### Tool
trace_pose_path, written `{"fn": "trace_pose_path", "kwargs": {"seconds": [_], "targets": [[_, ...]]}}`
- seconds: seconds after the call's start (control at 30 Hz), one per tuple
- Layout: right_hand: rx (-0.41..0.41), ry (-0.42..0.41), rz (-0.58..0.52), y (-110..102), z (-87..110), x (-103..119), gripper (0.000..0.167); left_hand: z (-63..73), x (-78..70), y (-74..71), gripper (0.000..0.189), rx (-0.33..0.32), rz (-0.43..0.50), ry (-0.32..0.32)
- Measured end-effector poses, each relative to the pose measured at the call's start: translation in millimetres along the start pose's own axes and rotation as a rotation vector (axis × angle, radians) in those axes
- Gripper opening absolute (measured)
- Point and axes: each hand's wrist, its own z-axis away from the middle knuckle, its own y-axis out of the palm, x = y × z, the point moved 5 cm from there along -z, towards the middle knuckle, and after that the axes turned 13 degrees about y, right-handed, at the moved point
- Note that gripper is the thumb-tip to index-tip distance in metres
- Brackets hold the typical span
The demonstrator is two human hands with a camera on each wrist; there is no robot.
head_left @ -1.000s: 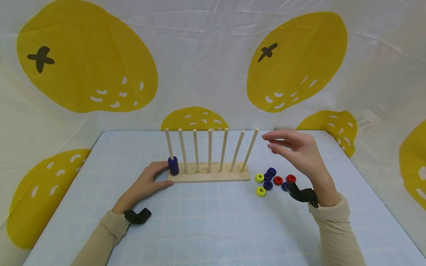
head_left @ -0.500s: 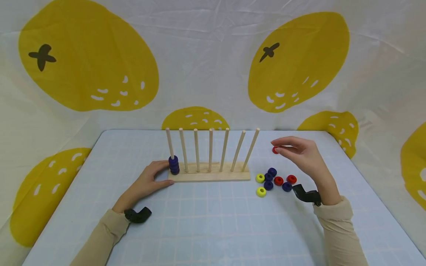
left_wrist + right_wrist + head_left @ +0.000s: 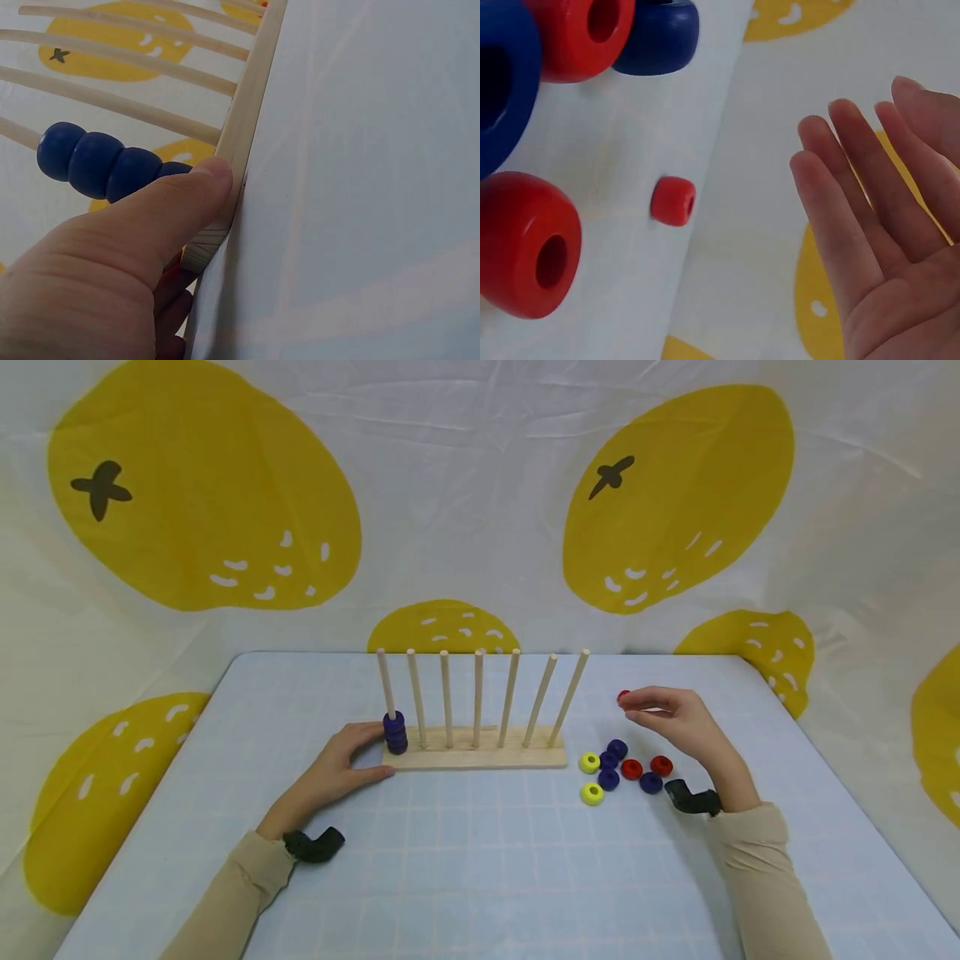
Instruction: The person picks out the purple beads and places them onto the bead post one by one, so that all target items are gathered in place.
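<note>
My left hand [image 3: 330, 768] grips the left end of a wooden peg rack [image 3: 480, 760], thumb on the front of its base and fingers behind. Several dark blue beads [image 3: 395, 732] are stacked on the leftmost peg; they also show in the left wrist view [image 3: 97, 161]. The other pegs are bare. My right hand [image 3: 675, 718] hovers right of the rack, fingers extended and thumb apart, holding nothing. A lone red bead [image 3: 673, 201] lies on the table beyond its fingertips; in the head view the fingers partly cover this bead [image 3: 623, 697].
Loose beads lie between the rack and my right forearm: two yellow [image 3: 592, 793], two red [image 3: 632, 769] and several blue [image 3: 651, 782]. The table [image 3: 480, 877] has a pale blue checked cover. A white sheet with yellow fruit prints [image 3: 465, 510] hangs behind.
My right hand has come down and slightly to the right, toward the lone red bead. My left hand keeps its grip on the peg rack.
</note>
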Motion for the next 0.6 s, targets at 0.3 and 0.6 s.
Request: {"fn": "trace_pose_path", "kwargs": {"seconds": [0.3, 0.6], "targets": [[0.179, 0.116, 0.094, 18.1, -6.5, -23.9, 0.025, -1.8, -1.6, -0.2, 0.063, -0.007, -0.004, 0.023], [0.264, 0.170, 0.133, 26.2, -8.0, -32.1, 0.020, -0.9, -0.6, 0.2, 0.063, -0.004, -0.006, 0.011]]}}
